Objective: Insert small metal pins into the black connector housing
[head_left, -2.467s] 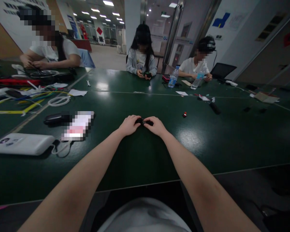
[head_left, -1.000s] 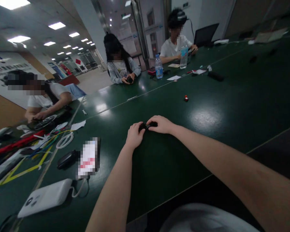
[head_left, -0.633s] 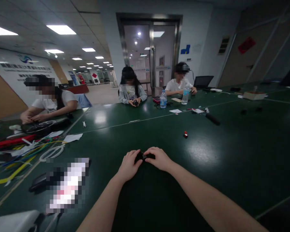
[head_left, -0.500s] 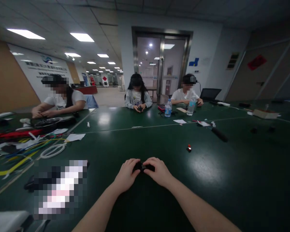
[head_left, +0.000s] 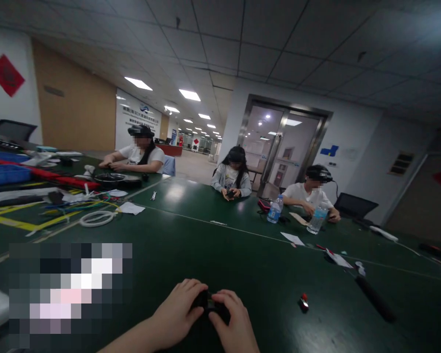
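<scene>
Between my two hands is a small black object (head_left: 210, 305), gripped from both sides low in the view over the green table. My left hand (head_left: 182, 306) has its fingers curled over the left end, thumb near the middle. Around the right end, my right hand (head_left: 232, 316) closes with thumb and fingers. Most of the object is covered by my fingers, so its kind cannot be made out. To the right, apart from both hands, lies a small red and silver item (head_left: 304, 303).
On the green table (head_left: 176, 240) lie a white cable coil (head_left: 97, 218), paper (head_left: 132, 208), a wrench (head_left: 153, 196) and a black rod-like item (head_left: 375, 298). Two bottles (head_left: 275, 210) stand beyond. Several people (head_left: 232, 174) sit across the table. A blurred patch covers the lower left.
The view has tilted and turned left, so the room sits lower and further right. Both hands keep their hold on the black object.
</scene>
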A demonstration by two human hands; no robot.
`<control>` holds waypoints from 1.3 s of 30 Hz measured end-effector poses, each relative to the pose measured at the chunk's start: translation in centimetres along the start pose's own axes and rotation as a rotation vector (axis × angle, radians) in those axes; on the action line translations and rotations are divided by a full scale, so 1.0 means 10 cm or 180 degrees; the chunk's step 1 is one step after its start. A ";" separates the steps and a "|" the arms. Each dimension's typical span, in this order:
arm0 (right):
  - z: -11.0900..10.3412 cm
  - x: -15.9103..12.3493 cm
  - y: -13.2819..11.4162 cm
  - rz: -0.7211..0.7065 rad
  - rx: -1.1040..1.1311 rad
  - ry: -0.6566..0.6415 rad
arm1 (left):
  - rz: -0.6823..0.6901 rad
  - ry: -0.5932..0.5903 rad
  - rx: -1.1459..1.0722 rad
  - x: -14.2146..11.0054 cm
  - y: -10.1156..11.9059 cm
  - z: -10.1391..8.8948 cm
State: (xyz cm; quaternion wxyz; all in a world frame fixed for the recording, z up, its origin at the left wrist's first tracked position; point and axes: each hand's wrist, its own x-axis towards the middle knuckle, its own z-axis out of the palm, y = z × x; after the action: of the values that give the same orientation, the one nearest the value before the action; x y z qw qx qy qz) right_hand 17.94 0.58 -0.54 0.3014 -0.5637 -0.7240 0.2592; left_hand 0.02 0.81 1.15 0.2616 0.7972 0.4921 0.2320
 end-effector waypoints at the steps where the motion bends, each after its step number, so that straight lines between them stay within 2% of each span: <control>1: 0.01 0.01 0.01 0.0001 -0.0007 0.0025 | 0.0016 0.0008 -0.0016 0.00 0.00 0.00; 5: 0.04 0.02 0.00 0.0047 0.0048 0.0275 | 0.0050 -0.0034 0.0006 -0.02 0.01 -0.03; 9: 0.01 0.01 -0.03 0.0038 0.0166 0.0113 | 0.0005 -0.0073 0.0035 -0.03 0.03 -0.04; 13: -0.02 0.01 -0.03 0.0011 0.0388 0.0291 | 0.0009 -0.0073 0.0030 -0.03 0.02 -0.04; 18: 0.00 0.01 0.01 0.0133 0.0574 0.0300 | 0.0018 -0.0045 0.0017 -0.01 0.01 -0.02; 28: -0.08 -0.01 -0.03 0.0209 0.0995 0.0708 | -0.0213 0.0024 0.0091 0.01 -0.05 0.03; 39: -0.18 0.01 0.07 0.0618 0.1817 0.1263 | -0.0370 -0.0006 0.0040 0.03 -0.13 0.04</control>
State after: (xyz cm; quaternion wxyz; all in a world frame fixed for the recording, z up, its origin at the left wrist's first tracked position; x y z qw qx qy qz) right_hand 19.71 0.95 0.19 0.5554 -0.5623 -0.4930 0.3639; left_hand -0.46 1.44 0.07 0.2700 0.7692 0.5388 0.2125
